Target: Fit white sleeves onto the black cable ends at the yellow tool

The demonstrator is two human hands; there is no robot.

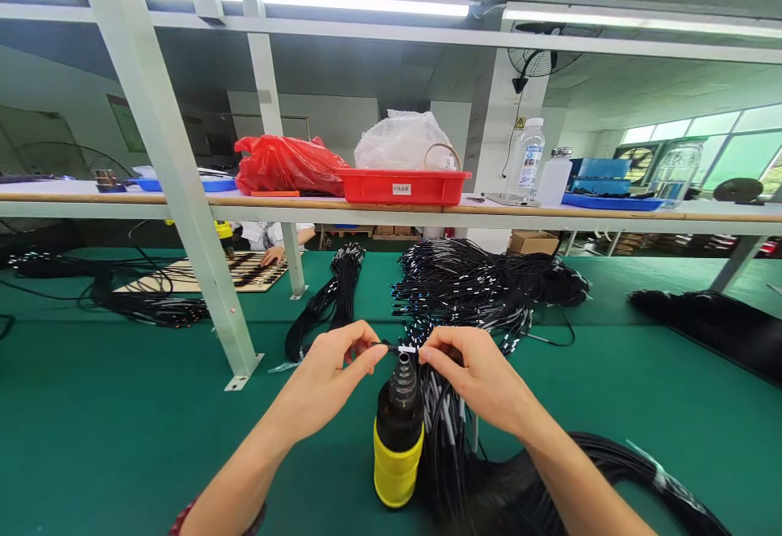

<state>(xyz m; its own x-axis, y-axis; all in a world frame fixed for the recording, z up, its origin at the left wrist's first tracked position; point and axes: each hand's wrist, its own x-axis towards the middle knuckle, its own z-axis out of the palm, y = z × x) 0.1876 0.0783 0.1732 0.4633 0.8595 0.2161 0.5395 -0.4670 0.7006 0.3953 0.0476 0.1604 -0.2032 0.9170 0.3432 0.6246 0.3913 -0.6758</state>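
Note:
Between my two hands a thin black cable (394, 348) with a white sleeve (406, 349) is stretched level. My left hand (345, 369) pinches its left part between thumb and finger. On the other side, my right hand (467, 369) pinches it close to the white end. Right below the sleeve points the metal nozzle (403, 381) of an upright heat gun with a yellow body (397, 463); the sleeve is just over the nozzle's mouth. A thick bundle of black cables (443, 422) lies beside the heat gun, partly under my right arm.
Behind my hands lies a large pile of black cables (464, 283) with white tips. A smaller bundle (336, 292) is to its left. A white post (201, 251) stands at left. The shelf above carries a red tray (366, 190) and bottles. Across the table shows another person's hand (273, 256).

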